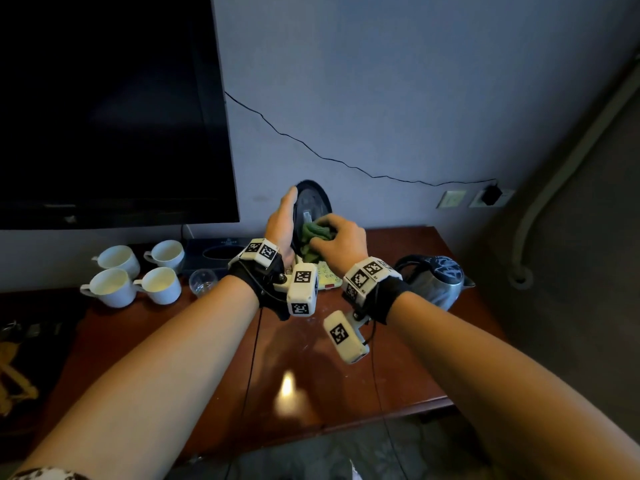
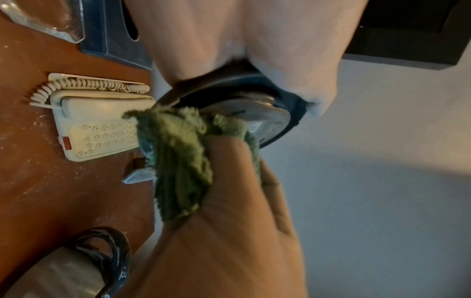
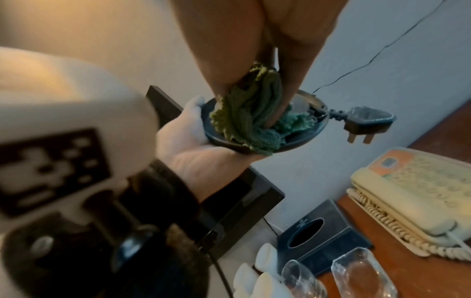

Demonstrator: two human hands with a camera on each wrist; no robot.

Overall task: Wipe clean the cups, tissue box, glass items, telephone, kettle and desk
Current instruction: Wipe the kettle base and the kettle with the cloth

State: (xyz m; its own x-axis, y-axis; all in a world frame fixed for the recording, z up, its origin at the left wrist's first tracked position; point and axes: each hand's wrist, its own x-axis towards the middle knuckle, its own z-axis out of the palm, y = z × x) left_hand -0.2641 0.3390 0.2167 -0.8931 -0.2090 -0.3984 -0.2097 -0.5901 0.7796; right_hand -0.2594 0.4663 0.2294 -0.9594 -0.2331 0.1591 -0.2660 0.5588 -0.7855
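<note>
Kettle base [image 1: 313, 202]: black disc lifted clear of the surface [image 1: 346, 375], tilted on edge, underside toward the right hand.
Left hand [image 1: 282, 223]: grips the disc by its rim; fingers curl round the far edge, thumb on the near side.
Right hand [image 1: 341, 242]: fingers bunched tight round a green cloth [image 1: 313, 237], pressing it into the disc's underside.
Cloth position: between the right fingers and the disc, covering its lower middle part.
Kettle [image 1: 438, 280]: steel body, black handle, stands on the surface just right of the right wrist.
Telephone [image 1: 323, 275]: cream, lies flat below the hands, mostly hidden in the head view.
Left wrist view only: full keypad and coiled cord of the telephone [image 2: 102, 123].
Right wrist view only: the base's black plug [image 3: 367, 123] hanging free beside the disc; tissue box [image 3: 323, 236] and two glasses [image 3: 362, 278] near the telephone.
Head view only: four white cups [image 1: 135, 275] grouped at the left of the surface.
</note>
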